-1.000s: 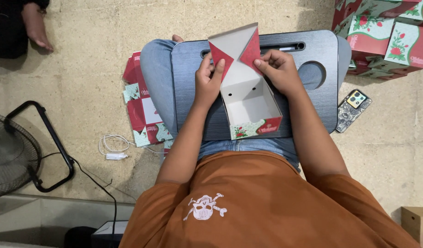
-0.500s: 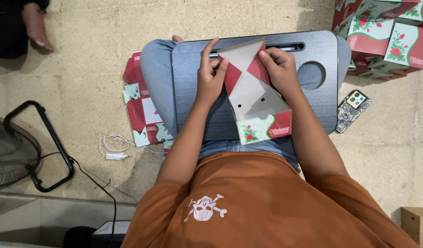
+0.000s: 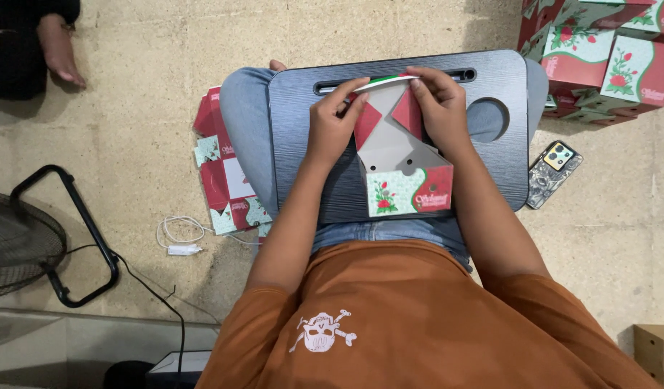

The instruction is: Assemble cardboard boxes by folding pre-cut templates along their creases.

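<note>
Red, white and green printed cardboard is taking shape as a small folding carton [image 3: 407, 180] on the dark grey ribbed plastic lap bench [image 3: 310, 180], which is resting across the person's denim-covered legs. The carton is sitting near the middle of the bench, its decorated front panel facing the wearer and its grey inner side showing.

The left hand [image 3: 332, 126] is pressing on the carton's left red flap, its fingers [image 3: 353, 108] lying close together and reaching up to the raised lid edge. The right hand [image 3: 440, 108] is covering the right flap, its fingers [image 3: 418, 83] pinching the thin lid edge at the far side of the carton (the thumb is tucked underneath, so its exact hold is hard to tell).

A round cup hole [image 3: 488, 119] is sitting in the bench just right of the right hand, and a long slot [image 3: 332, 88] is running along the far edge.

On the beige stone floor [image 3: 166, 43], a flat stack of unfolded red printed blanks [image 3: 224, 169] is lying beside the left knee. Finished red and green boxes [image 3: 598, 50] are piling up at the far right, with a phone in a patterned case [image 3: 555, 169] near them. A white charger cable [image 3: 179, 238] and a black fan stand [image 3: 72, 238] are lying to the left.
</note>
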